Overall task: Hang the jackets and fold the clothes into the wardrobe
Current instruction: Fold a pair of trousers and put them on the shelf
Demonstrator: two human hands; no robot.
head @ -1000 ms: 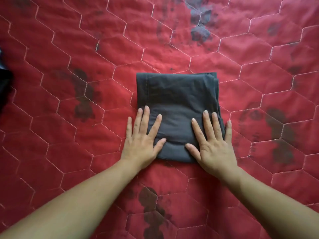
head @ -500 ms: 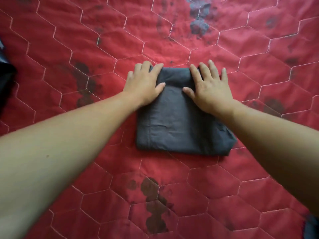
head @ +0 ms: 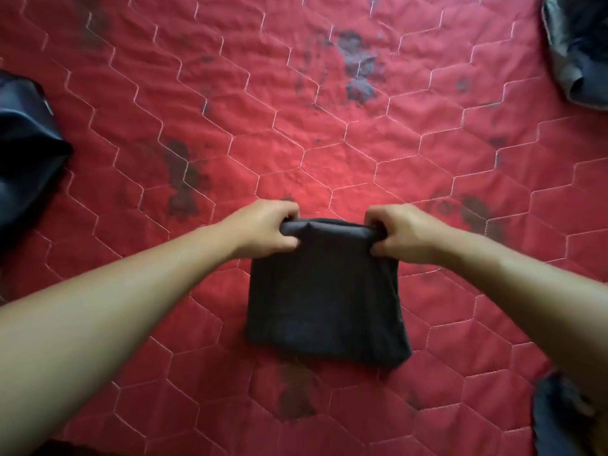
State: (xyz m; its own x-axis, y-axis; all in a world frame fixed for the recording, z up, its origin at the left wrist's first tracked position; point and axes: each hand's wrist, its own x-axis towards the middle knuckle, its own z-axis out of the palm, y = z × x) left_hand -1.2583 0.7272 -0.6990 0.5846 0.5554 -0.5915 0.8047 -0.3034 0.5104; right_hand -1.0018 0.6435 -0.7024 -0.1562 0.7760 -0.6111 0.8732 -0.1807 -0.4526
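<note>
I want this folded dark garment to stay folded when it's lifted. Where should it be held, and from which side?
Grip the far edge at both corners, reaching over from the near side, as the left hand and right hand do. On the folded dark garment that edge looks like a thick closed fold, so the layers should probably lift together.

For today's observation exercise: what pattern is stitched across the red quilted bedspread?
Pale hexagons cover the red quilted bedspread; head view shows it best.
</note>
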